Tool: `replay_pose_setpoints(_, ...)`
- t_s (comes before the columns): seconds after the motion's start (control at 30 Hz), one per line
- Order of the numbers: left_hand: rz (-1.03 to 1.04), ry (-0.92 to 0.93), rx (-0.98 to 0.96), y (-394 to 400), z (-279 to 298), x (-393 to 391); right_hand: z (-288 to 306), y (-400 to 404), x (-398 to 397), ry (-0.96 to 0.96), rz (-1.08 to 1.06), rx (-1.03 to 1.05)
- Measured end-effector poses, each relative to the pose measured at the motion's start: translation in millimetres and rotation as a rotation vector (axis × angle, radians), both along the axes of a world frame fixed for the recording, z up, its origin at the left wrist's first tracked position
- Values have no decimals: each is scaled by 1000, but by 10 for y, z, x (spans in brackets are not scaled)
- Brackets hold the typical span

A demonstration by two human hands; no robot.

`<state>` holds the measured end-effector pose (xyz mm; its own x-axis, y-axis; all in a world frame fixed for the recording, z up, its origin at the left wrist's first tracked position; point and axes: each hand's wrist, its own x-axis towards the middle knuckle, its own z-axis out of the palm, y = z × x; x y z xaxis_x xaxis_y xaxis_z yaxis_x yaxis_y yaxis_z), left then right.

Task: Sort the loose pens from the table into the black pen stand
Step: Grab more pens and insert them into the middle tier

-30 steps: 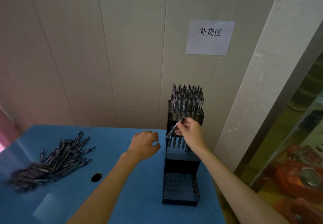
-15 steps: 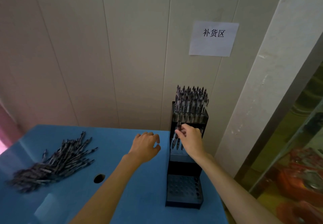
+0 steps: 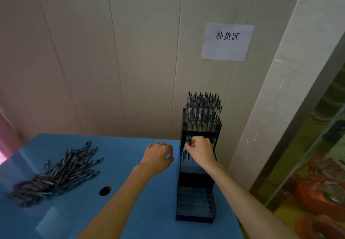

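Note:
A black three-tier pen stand [image 3: 196, 181] stands at the table's right edge against the wall. Its top tier is packed with upright pens [image 3: 203, 110]; the bottom tier [image 3: 194, 202] shows open holes. My right hand [image 3: 200, 152] is at the middle tier and pinches a pen [image 3: 187, 143] held nearly upright over the holes there. A few pens stand in that tier beside my fingers. My left hand [image 3: 157, 157] hovers just left of the stand, fingers loosely curled, holding nothing. A heap of loose pens [image 3: 56, 173] lies on the table's left side.
The blue table [image 3: 130, 210] has a round hole [image 3: 105, 190] in front of the heap. A panelled wall carries a paper sign [image 3: 227, 42]. To the right of the table, past a pillar, lie red and orange objects [image 3: 321, 197] behind glass.
My right hand has turned the pen from slanted to nearly upright and lowered it to the middle tier. The left hand has barely moved. The camera has shifted slightly.

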<state>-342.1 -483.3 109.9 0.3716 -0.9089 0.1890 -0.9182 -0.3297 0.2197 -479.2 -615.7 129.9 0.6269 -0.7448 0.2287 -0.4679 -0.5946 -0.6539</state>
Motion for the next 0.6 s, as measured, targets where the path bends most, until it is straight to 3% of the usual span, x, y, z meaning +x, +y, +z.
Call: replay_pose_setpoints(0.6,109,12,-16,157,152,-175,-31,220,-298,110,109,-134)
